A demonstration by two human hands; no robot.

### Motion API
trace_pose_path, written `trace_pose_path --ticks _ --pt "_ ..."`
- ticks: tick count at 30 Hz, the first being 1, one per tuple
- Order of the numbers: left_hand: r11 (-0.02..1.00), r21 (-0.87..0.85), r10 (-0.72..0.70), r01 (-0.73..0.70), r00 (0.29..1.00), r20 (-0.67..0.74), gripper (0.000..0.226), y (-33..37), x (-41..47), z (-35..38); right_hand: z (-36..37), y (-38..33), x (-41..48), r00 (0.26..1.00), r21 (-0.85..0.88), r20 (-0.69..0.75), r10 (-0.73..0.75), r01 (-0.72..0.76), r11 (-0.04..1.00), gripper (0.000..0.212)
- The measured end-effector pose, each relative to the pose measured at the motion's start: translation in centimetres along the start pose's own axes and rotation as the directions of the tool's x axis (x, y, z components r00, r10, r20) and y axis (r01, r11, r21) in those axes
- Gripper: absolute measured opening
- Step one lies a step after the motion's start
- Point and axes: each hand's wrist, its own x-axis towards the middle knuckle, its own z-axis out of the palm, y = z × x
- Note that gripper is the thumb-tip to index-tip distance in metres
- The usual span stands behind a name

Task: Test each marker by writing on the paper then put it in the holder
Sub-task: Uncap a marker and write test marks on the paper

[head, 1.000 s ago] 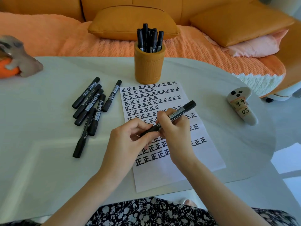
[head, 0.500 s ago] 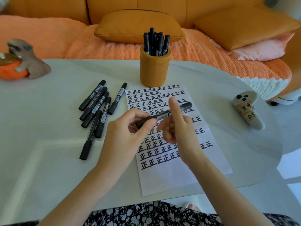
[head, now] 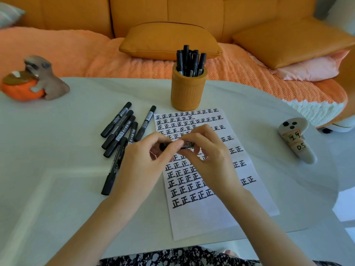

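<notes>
Both hands hold one black marker (head: 169, 145) level above the paper (head: 215, 214), which is covered in rows of black characters. My left hand (head: 143, 162) pinches the marker's left end and my right hand (head: 209, 156) wraps its right end; most of the barrel is hidden by fingers. Whether the cap is on I cannot tell. An orange holder (head: 187, 91) with several black markers upright in it stands just beyond the paper's top edge. Several loose black markers (head: 121, 131) lie on the table left of the paper.
A pale table (head: 57, 179) carries a grey animal figurine hugging an orange bowl (head: 36, 81) at far left and a white ghost-shaped object with taped labels (head: 295, 139) at right. An orange sofa with cushions (head: 169, 41) sits behind the table.
The marker has swung from a slant to level. My right hand has closed over its right end and both hands have drawn together over the middle of the paper.
</notes>
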Motion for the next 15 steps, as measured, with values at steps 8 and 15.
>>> trace_pose_path --ticks 8,15 --pt "0.993 0.084 -0.083 0.083 0.997 0.000 0.018 -1.3 0.5 -1.0 -0.6 0.3 5.7 0.921 0.348 -0.142 0.363 -0.297 0.889 0.007" --pt "0.972 0.208 -0.105 0.112 0.993 -0.045 0.007 -2.3 0.8 -1.9 -0.2 1.3 12.8 0.864 0.378 -0.346 0.365 -0.227 0.897 0.007"
